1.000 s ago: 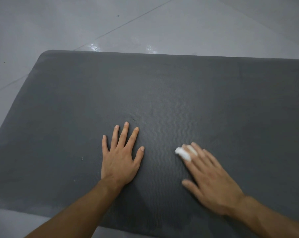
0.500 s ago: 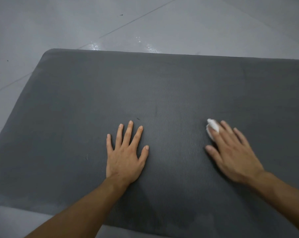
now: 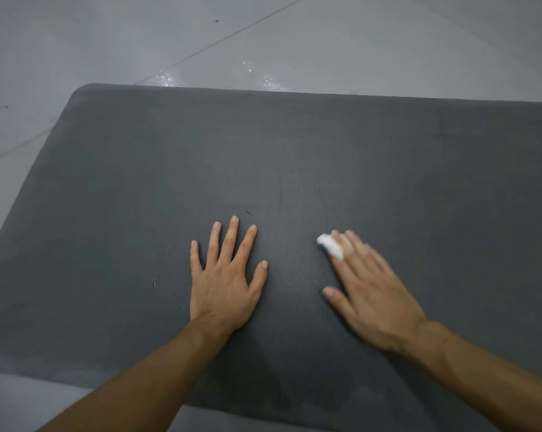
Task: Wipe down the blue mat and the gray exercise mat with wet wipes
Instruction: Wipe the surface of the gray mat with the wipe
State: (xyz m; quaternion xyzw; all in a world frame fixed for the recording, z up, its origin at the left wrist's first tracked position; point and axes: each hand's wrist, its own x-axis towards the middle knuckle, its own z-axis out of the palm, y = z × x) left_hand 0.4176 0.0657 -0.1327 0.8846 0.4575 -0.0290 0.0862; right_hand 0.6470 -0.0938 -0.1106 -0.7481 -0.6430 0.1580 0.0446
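Two hands on gray exercise mat [image 3: 388, 169]: left hand [image 3: 224, 288] flat, fingers spread; right hand [image 3: 372, 294] pressing bunched wet wipe [image 3: 330, 246] under its fingers.

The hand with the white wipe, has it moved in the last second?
Yes. The right hand with the wipe slid right, away from the planted left hand, then came back toward it across the gray mat.

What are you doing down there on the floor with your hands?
A person is cleaning a dark gray foam exercise mat that lies on the pale tiled floor. The left hand presses flat on the mat with fingers spread. The right hand pushes a small bunched white wet wipe under its fingertips, blurred with motion.
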